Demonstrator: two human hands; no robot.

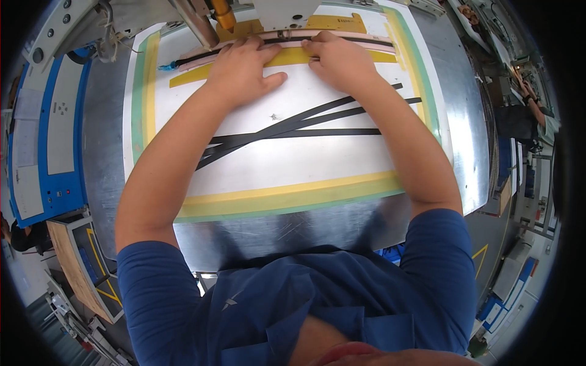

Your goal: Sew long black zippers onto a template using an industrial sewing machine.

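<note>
A long black strip [372, 41] lies along a pale pink band at the far side of the white work surface, under the machine head [285, 12]. My left hand [244, 70] rests over its left half, with the fingers on the band and the thumb stretched out. At the strip's middle, just right of the machine head, my right hand [340, 61] has its fingertips closed on the strip's edge; their exact grip is partly hidden. Blue material [166, 66] sticks out at the left end. A yellow curved template [189, 77] shows below the band.
Several loose black strips [342, 132] lie crossed between my forearms. Yellow and green tape [293, 194] borders the white surface. A metal post [195, 24] and an orange-yellow cylinder [223, 15] come down near my left hand. A blue control cabinet [52, 140] stands at left.
</note>
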